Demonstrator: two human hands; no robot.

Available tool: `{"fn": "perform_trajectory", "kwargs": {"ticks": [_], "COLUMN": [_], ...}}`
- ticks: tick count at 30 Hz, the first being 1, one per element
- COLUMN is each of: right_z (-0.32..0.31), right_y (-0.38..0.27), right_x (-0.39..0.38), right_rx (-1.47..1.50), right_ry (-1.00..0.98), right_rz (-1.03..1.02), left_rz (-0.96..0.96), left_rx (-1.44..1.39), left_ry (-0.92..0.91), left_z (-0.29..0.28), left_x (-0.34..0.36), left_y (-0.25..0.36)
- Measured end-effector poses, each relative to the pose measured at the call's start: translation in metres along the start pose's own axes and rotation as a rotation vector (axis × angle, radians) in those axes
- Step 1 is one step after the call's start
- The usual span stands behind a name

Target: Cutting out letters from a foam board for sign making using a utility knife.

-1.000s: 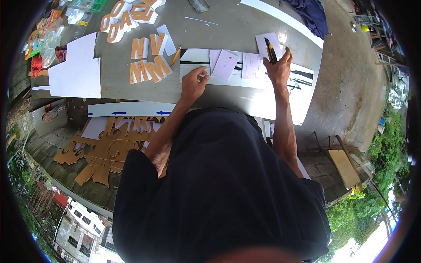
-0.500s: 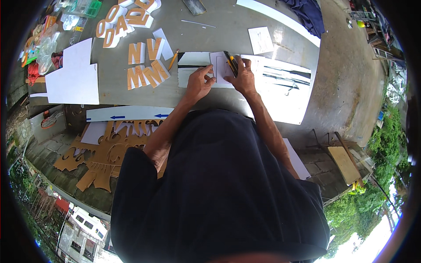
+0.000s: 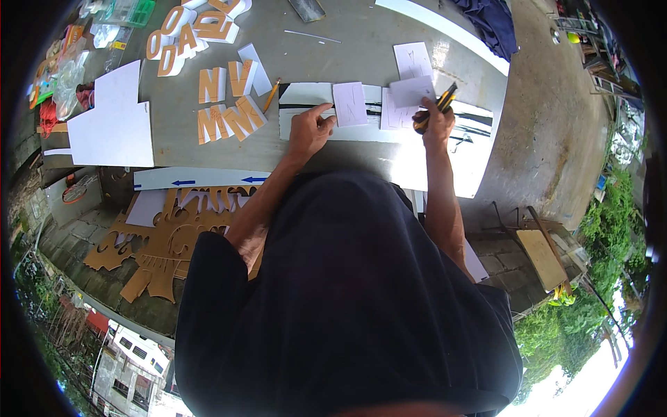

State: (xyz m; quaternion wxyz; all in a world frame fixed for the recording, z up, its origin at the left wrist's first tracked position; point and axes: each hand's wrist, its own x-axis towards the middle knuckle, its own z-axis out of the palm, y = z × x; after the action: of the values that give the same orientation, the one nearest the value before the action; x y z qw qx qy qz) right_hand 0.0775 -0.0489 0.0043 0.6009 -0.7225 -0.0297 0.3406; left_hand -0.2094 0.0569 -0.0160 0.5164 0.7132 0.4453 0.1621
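Observation:
In my right hand (image 3: 436,125) are a yellow-and-black utility knife (image 3: 446,97), pointing up and to the right, and a small pale card (image 3: 413,91). The card is raised and tilted over another pale card (image 3: 395,118) on the white board. My left hand (image 3: 310,132) rests at the board's left part, thumb and forefinger apart, fingertips at the left edge of a card (image 3: 350,104) with a letter outline drawn on it. The long white board (image 3: 458,156) carries black streaks and lies under these cards.
Beyond the board lies another marked card (image 3: 413,60). Left are a pencil (image 3: 272,96), block letters with tan faces and white sides (image 3: 211,85), and a white sheet (image 3: 114,125). Dark cloth (image 3: 486,24) sits at the far right corner; cut-out brown sheets (image 3: 170,243) lie below the table.
My right hand has moved right and lifted a card off, with the knife still in it. The card near my left hand now shows uncovered. My left hand has shifted slightly left.

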Motion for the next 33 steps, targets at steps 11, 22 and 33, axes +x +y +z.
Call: {"fn": "perform_trajectory", "kwargs": {"ticks": [11,22,33], "right_z": [-0.005,-0.008,-0.032], "right_y": [0.022,0.029,0.022], "right_x": [-0.029,-0.056,-0.023], "right_rx": [-1.096,-1.334,-1.265], "right_ry": [-0.172,-0.145,0.138], "right_rz": [-0.343,-0.313,-0.377], "left_rz": [0.6,0.998,0.599], "left_rx": [-1.01,-1.257,-1.0], "left_ry": [-0.624,-0.79,-0.466], "left_z": [-0.122,-0.137,-0.132], "left_x": [-0.035,-0.063,-0.037], "left_y": [0.187,0.273,0.225]}}
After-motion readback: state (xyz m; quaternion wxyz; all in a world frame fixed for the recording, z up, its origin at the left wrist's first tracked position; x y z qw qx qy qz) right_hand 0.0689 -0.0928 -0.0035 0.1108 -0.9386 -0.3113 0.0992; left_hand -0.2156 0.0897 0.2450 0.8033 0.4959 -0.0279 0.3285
